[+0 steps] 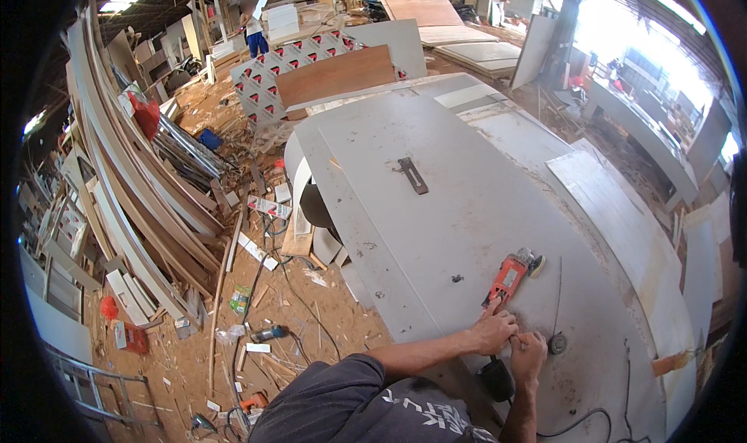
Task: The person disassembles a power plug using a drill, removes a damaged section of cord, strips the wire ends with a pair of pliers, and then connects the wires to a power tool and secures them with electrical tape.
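Note:
My left hand (494, 332) is closed near the panel's front, its fingertips close to the tail of a red angle grinder (510, 278). Beside it, my right hand (529, 353) is closed too, and the fingers of both meet at a small thing I cannot make out. The grinder lies on a large grey panel (436, 241), its disc end pointing away to the right. A small round grey disc (557, 343) rests just right of my right hand. Below my wrists is a black object (495, 379), partly hidden by my arms.
A dark slotted bar (412, 176) lies farther up the panel. Long boards (128, 155) lean in a stack at left. Scraps, cables and a corded power tool (269, 333) litter the floor. Another person (254, 35) stands far back. A black cable (583, 420) runs along the near right.

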{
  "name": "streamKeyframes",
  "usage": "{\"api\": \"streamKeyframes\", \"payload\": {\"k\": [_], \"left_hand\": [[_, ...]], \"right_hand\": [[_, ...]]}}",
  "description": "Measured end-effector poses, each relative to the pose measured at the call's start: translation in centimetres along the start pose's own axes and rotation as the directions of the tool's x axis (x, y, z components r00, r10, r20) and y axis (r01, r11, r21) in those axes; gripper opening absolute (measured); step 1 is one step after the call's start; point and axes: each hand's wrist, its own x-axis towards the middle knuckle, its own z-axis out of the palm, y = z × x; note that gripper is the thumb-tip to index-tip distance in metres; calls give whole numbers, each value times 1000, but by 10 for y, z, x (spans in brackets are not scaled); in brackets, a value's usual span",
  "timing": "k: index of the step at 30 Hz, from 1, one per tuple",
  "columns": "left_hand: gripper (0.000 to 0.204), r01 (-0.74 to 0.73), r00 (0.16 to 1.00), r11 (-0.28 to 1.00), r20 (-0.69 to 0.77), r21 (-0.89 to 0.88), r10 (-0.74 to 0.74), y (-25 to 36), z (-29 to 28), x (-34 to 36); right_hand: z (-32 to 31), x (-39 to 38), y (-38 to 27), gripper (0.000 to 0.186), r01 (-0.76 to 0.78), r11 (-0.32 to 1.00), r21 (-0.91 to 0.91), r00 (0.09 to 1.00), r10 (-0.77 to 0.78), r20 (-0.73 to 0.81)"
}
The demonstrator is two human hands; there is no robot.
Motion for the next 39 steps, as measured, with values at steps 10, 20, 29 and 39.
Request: {"api": "streamKeyframes", "payload": {"k": [10,20,29,39], "left_hand": [[21,-8,999,997,31,73,5,4,-6,0],[21,-8,999,999,32,44,6,8,-8,-1],[36,-32,987,999,-160,1,32,0,-1,-6],[64,564,557,549,-207,-617,-804,37,-16,-43]], "right_hand": [[1,-5,-7,15,37,997,-71,998,-41,-54],[8,-13,-3,14,76,997,-11,994,-76,-73],[9,-20,-6,13,10,997,77,998,-5,-65],[7,-13,0,12,30,986,164,993,-11,-119]]}}
